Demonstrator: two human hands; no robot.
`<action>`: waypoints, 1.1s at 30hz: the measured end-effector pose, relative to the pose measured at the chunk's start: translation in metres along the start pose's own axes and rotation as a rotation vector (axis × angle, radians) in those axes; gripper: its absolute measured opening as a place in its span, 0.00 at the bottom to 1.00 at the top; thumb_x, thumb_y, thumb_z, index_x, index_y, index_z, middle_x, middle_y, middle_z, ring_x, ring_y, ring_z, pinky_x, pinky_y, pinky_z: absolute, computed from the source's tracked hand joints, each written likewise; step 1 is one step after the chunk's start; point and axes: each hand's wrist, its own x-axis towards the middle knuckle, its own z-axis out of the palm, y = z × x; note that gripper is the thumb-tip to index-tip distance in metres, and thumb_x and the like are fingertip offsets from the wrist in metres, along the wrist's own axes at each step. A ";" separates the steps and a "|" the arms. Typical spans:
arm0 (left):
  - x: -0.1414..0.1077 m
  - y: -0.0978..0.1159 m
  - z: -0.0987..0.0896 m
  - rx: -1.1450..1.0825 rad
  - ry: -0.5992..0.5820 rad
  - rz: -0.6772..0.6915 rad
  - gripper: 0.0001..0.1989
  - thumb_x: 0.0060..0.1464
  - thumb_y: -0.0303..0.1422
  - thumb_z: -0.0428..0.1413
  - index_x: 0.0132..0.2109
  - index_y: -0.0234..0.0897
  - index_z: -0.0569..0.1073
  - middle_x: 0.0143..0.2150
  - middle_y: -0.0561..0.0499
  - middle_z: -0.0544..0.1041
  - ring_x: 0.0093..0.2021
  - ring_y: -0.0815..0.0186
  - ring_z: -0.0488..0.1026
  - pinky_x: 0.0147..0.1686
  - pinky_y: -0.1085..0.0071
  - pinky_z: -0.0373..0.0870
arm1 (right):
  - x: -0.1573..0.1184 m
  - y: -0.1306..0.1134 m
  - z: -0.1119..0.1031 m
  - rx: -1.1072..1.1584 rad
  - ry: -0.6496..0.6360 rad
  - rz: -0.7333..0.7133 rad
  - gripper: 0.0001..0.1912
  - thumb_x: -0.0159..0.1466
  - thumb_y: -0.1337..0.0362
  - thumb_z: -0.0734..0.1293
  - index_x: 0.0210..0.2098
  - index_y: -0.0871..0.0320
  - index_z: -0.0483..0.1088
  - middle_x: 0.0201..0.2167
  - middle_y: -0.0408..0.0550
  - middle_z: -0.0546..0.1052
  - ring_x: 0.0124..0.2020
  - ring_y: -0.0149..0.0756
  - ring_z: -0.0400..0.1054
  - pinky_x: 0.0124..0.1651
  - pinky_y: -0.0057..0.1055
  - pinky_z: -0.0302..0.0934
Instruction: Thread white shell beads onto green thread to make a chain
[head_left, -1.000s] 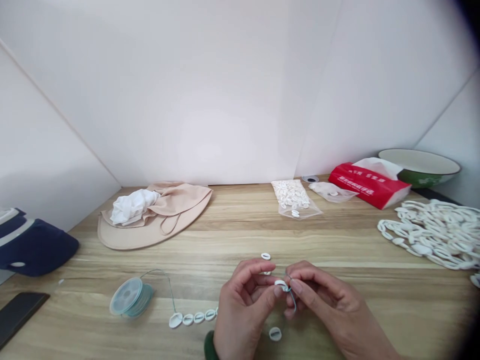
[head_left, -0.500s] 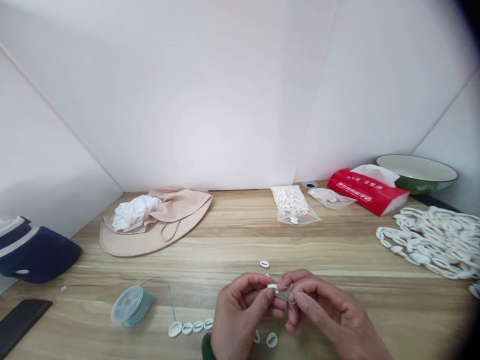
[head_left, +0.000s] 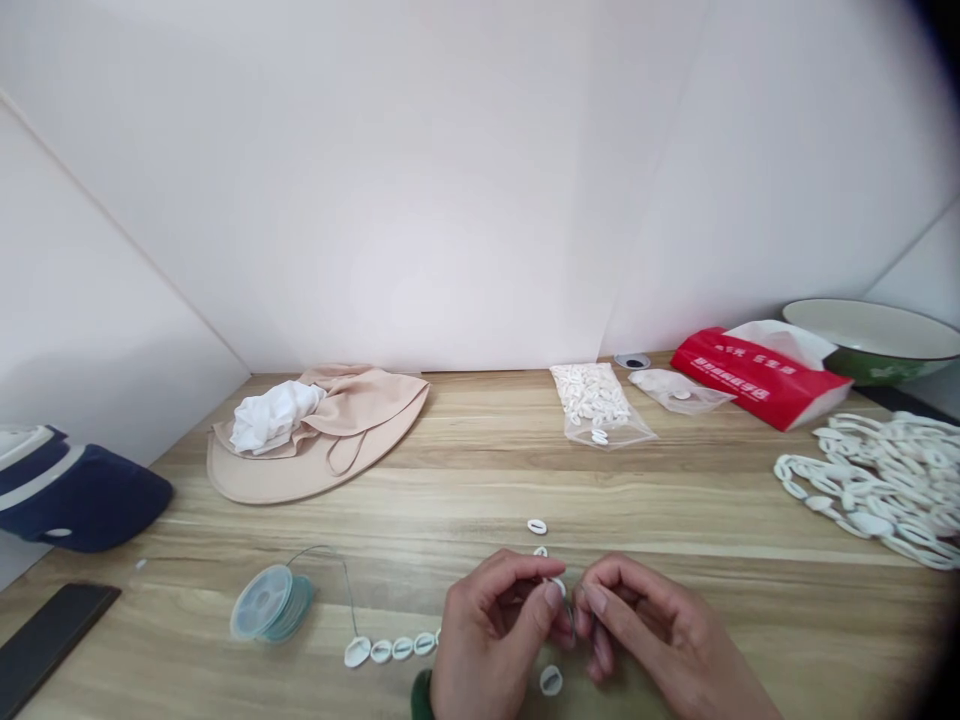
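My left hand point(head_left: 499, 635) pinches a small white cowrie shell point(head_left: 559, 587) between thumb and forefinger. Just to its right, the thumb and forefinger of my right hand point(head_left: 645, 635) are closed on a thin green cord point(head_left: 571, 622). Out to the left, a row of strung cowrie shells point(head_left: 403, 647) lies on the table and passes behind my left hand. From its end shell the cord runs back to a pale blue spool point(head_left: 271, 603). One shell point(head_left: 551, 681) rests below my hands, and two loose shells point(head_left: 537, 526) lie just beyond them.
A bag of shells point(head_left: 592, 395), a smaller clear bag point(head_left: 679, 391) and a red tissue pack point(head_left: 761, 378) stand at the back. Strung shells point(head_left: 877, 490) are heaped right, before a green bowl point(head_left: 877, 340). A beige hat point(head_left: 322, 440), navy visor point(head_left: 90, 500) and black object point(head_left: 56, 640) lie left.
My right hand has drawn the cord in, and the loop between my fingers is smaller. The shell in my left hand has turned. The whole view has shifted slightly.
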 end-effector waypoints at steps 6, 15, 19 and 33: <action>-0.001 0.006 -0.003 0.220 0.008 0.049 0.09 0.51 0.35 0.58 0.31 0.32 0.77 0.28 0.47 0.73 0.25 0.67 0.72 0.27 0.74 0.69 | 0.000 0.002 0.002 -0.077 -0.072 0.030 0.18 0.58 0.51 0.65 0.22 0.58 0.66 0.18 0.39 0.69 0.18 0.27 0.64 0.26 0.25 0.60; 0.000 0.010 0.000 -0.019 -0.045 -0.090 0.10 0.51 0.36 0.58 0.29 0.32 0.74 0.20 0.50 0.75 0.22 0.69 0.71 0.26 0.75 0.68 | 0.002 0.000 0.003 -0.024 0.036 0.006 0.13 0.52 0.54 0.70 0.25 0.58 0.68 0.18 0.38 0.70 0.19 0.27 0.64 0.23 0.24 0.62; 0.001 0.010 0.000 -0.118 -0.037 -0.175 0.10 0.49 0.36 0.60 0.34 0.31 0.75 0.24 0.49 0.78 0.25 0.68 0.74 0.30 0.74 0.71 | 0.003 -0.002 -0.002 -0.114 0.047 0.013 0.14 0.54 0.52 0.68 0.26 0.58 0.67 0.18 0.39 0.69 0.19 0.28 0.65 0.24 0.24 0.61; 0.002 -0.002 -0.001 -0.111 0.015 -0.122 0.15 0.46 0.32 0.62 0.42 0.31 0.75 0.33 0.44 0.80 0.33 0.62 0.78 0.36 0.69 0.76 | 0.001 0.001 -0.007 -0.249 0.015 -0.058 0.09 0.58 0.56 0.66 0.28 0.56 0.68 0.25 0.42 0.73 0.24 0.30 0.67 0.28 0.25 0.63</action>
